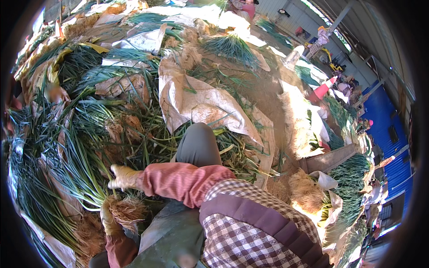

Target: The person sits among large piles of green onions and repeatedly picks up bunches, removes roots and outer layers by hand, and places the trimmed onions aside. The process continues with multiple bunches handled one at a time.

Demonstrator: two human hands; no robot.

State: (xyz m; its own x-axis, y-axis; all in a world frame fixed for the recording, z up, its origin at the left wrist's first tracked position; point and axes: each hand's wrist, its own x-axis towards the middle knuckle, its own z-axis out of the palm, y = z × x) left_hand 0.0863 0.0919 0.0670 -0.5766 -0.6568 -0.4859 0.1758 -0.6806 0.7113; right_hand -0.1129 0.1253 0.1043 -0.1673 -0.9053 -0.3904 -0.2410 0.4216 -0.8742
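Note:
My left hand [110, 216], in a pale glove, is closed around a bunch of green onions [88, 187] just above the roots. The bunch's brown, stringy roots [128, 211] stick out to the right of that hand, and its long green leaves fan out to the upper left. Just above the roots is my right hand [125, 177], also gloved and slightly blurred by motion. Its fingers are spread beside the stalks, and a single stalk passes close to the fingertips. More green onions [43, 201] with matted roots [88, 231] lie left of my hands.
My bent knee [198, 144] rises beyond my right forearm. Loose leaves [234, 154] and a pale woven sheet [197, 97] lie past it. Wrapped onion bundles [306, 191], a wooden board [330, 157] and a traffic cone [323, 88] stand right. Other people [246, 8] are farther off.

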